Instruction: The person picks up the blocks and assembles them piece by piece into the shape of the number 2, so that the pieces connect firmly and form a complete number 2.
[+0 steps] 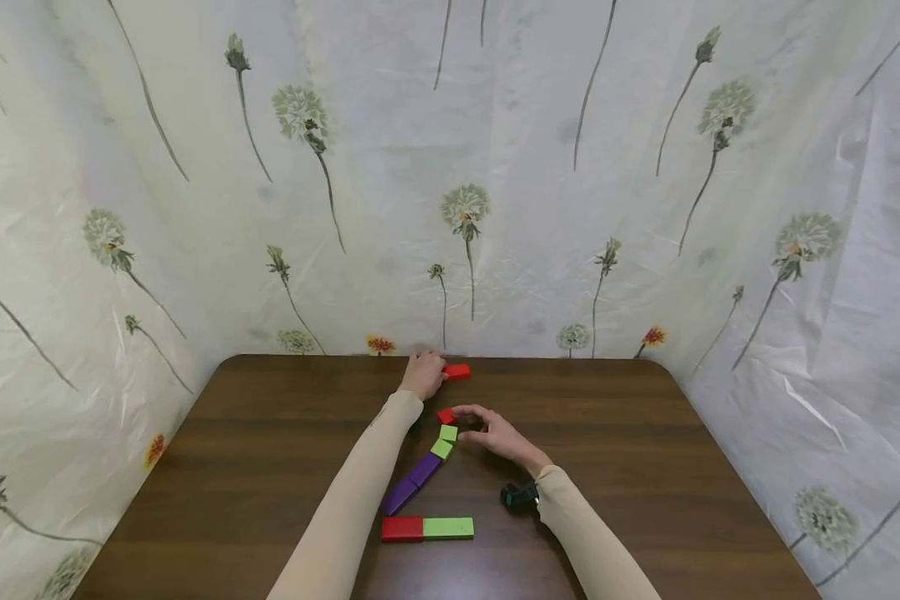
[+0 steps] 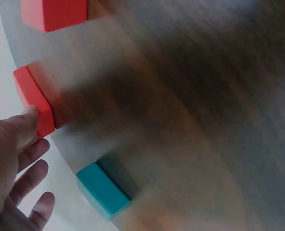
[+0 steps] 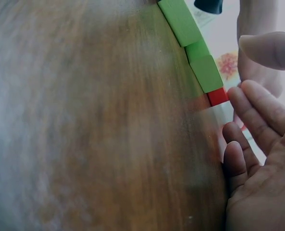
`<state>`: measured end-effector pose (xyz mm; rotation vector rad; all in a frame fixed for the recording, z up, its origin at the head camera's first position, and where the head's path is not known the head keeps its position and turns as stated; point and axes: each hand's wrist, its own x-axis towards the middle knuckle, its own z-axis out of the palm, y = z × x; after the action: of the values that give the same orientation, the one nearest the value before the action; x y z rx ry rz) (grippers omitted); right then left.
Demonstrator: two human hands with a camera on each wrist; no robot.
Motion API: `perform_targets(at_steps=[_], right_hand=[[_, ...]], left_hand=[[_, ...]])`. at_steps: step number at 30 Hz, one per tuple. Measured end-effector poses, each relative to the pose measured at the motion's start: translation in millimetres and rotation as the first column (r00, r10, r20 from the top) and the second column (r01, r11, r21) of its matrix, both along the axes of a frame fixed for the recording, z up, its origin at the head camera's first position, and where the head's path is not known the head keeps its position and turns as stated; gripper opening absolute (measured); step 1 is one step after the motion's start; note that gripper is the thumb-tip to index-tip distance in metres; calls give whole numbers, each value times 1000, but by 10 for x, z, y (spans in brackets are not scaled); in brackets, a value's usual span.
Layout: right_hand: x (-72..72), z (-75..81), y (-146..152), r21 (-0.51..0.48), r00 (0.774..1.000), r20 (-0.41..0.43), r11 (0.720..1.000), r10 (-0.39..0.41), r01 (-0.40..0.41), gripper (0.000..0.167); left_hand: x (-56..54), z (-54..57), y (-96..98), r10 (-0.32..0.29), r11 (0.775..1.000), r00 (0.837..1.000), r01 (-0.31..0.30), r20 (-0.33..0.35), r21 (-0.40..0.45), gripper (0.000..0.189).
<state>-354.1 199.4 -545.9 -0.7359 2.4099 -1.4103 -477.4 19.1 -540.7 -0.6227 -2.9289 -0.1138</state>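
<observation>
At the far table edge my left hand (image 1: 423,375) grips a red block (image 1: 457,372). In the left wrist view, the thumb lies against this red block (image 2: 35,98) and the other fingers are partly behind it. A teal block (image 2: 104,190) lies beside that hand. My right hand (image 1: 499,435) hovers near a smaller red block (image 1: 446,415), fingers loosely bent and thumb apart. Whether a fingertip touches it I cannot tell. Two light green blocks (image 1: 447,433) follow it toward me, then purple blocks (image 1: 414,483) in a slanting line.
Nearer me, a red block (image 1: 402,529) and a light green block (image 1: 448,527) lie end to end. A black wrist device (image 1: 520,497) sits at my right wrist. Behind the brown table (image 1: 607,400) hangs a flower-patterned curtain (image 1: 525,250).
</observation>
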Motion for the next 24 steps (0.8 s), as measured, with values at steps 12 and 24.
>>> perform_targets(at_steps=[12, 24], right_hand=[[-152, -269, 1, 8, 1000, -5, 1000, -27, 27, 49], [-183, -321, -10, 26, 997, -30, 997, -72, 73, 45]], left_hand=[[21, 20, -93, -7, 1000, 996, 6, 87, 14, 21], [54, 77, -261, -68, 989, 977, 39, 202, 144, 20]])
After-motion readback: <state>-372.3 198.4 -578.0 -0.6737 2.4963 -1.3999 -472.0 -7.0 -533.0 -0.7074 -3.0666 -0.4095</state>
